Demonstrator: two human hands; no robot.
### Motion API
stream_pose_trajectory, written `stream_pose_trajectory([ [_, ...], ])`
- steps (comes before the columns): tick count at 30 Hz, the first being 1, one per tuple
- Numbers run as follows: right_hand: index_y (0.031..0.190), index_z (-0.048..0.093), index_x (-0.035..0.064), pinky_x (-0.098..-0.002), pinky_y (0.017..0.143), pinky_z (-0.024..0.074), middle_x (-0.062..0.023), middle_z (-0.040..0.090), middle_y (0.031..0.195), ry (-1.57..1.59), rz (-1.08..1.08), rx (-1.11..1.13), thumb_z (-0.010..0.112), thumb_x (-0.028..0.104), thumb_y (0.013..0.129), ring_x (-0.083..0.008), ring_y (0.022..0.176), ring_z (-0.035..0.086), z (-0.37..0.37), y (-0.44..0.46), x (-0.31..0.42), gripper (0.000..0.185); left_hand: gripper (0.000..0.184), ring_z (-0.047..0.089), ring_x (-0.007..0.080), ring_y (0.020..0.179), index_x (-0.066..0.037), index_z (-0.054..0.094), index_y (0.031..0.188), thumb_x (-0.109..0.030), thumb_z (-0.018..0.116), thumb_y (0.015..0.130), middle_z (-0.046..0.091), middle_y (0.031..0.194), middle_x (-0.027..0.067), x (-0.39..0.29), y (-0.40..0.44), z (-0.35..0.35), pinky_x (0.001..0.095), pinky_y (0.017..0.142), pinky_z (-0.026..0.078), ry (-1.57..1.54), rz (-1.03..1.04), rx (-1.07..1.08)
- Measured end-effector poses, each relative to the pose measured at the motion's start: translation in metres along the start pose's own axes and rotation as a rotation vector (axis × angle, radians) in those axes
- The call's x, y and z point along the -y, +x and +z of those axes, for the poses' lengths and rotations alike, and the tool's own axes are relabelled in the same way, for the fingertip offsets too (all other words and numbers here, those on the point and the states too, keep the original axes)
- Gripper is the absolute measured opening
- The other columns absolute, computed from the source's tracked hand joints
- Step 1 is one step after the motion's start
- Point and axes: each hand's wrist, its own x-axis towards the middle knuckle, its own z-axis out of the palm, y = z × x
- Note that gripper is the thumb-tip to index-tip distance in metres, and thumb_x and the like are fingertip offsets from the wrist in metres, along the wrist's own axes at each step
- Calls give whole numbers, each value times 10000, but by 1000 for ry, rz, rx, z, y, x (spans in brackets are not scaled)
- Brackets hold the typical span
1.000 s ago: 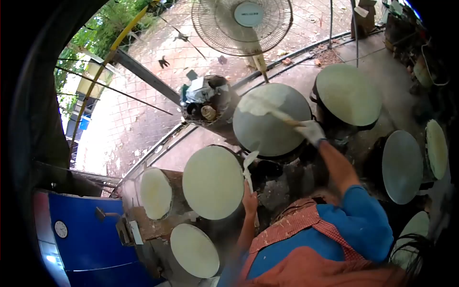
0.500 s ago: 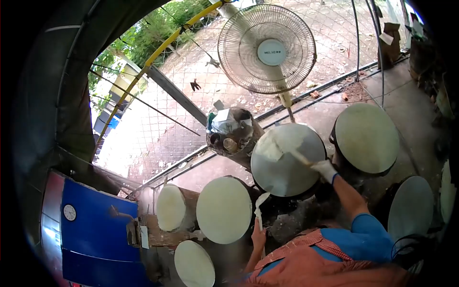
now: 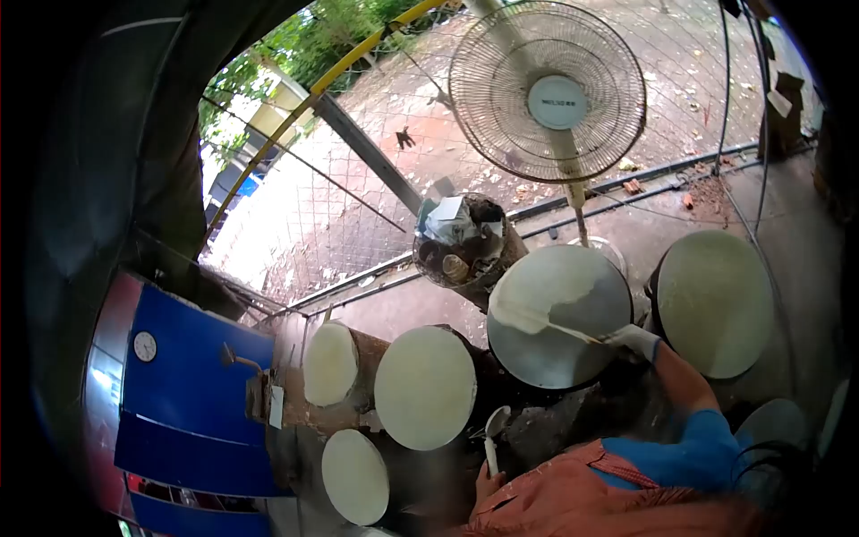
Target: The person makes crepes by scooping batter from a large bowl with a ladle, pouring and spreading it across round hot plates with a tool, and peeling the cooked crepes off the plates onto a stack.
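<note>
My right hand (image 3: 635, 341), in a white glove, is closed around the handle of a wooden batter spreader (image 3: 571, 332). The spreader reaches left over a round griddle (image 3: 565, 362). Pale batter (image 3: 557, 279) coats the griddle's far and left part, while grey metal shows on its near side. Low in front of my body, my left hand (image 3: 489, 484) is wrapped around the handle of a ladle (image 3: 497, 422). The ladle's bowl points up, near the griddle's lower left edge. Between the hands the griddle's near rim is dark.
Other round griddles with pale sheets stand left (image 3: 425, 387), far left (image 3: 330, 364), front left (image 3: 355, 477) and right (image 3: 716, 304). A fan (image 3: 557, 103) rises behind. A cluttered drum (image 3: 470, 246) stands beside the wire fence (image 3: 335, 224).
My right hand has drawn the spreader around and the batter now covers more of the griddle's far side. The ladle has dropped lower with my left hand. The view has shifted.
</note>
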Motion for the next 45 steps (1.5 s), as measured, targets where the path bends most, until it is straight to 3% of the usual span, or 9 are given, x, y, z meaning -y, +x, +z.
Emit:
stream_pose_trajectory([
  [14,1011,675,26,-283,844,452,-112,670,973,-181,24,307,737,122,709,-165,918,604,-41,13,47,323,626,494,146,611,-87,309,1381,-40,573,815,548,756,75,16,-37,2,316,546,418,-270,-109,-156],
  [16,901,697,30,-313,721,483,-94,680,891,-559,-515,336,673,172,764,-145,801,617,-75,121,-10,199,629,494,140,604,-90,324,1373,-27,580,802,549,744,64,55,-28,-2,307,541,424,-249,-54,-222],
  [18,877,686,23,-309,670,474,-78,680,878,-357,57,26,642,211,785,-134,749,605,9,46,139,213,614,494,135,600,-91,346,1358,-26,583,796,549,743,60,39,-40,1,298,533,424,-258,-96,-254],
  [28,995,673,37,-281,690,465,-75,682,864,-404,-29,425,665,174,742,-111,749,605,-68,39,60,288,623,482,125,530,-116,332,1343,6,588,788,507,656,42,38,-76,-5,270,455,403,-193,36,-208],
  [29,986,681,44,-287,675,462,-82,680,820,-822,-492,504,678,180,717,-111,730,599,-59,85,52,301,635,482,126,527,-119,323,1347,13,588,786,504,652,43,40,-79,-7,270,449,402,-206,49,-205],
  [33,915,704,72,-300,529,408,-54,636,659,-524,-40,325,650,137,701,-152,569,540,21,62,143,230,655,480,122,524,-128,315,1357,24,588,782,501,656,45,72,-82,-20,261,439,395,-251,47,-202],
  [36,817,695,64,-342,531,425,-103,635,659,-613,-603,628,612,134,718,-230,542,543,-19,46,101,147,622,471,113,510,-126,356,1337,15,587,778,509,666,35,129,-56,-59,246,432,382,214,721,-87],
  [39,841,649,56,-342,560,453,-121,628,712,-1239,116,381,613,198,741,-198,593,574,-84,-73,82,177,599,432,105,457,-148,354,1335,14,546,791,475,624,33,95,-75,-55,243,391,349,-551,-50,-124],
  [45,1001,648,-30,-255,571,450,-5,619,785,185,90,-410,600,72,795,-94,659,550,33,-304,15,235,570,351,92,380,-192,308,1313,10,486,811,374,554,-6,63,-58,-106,231,324,273,-575,-142,86],
])
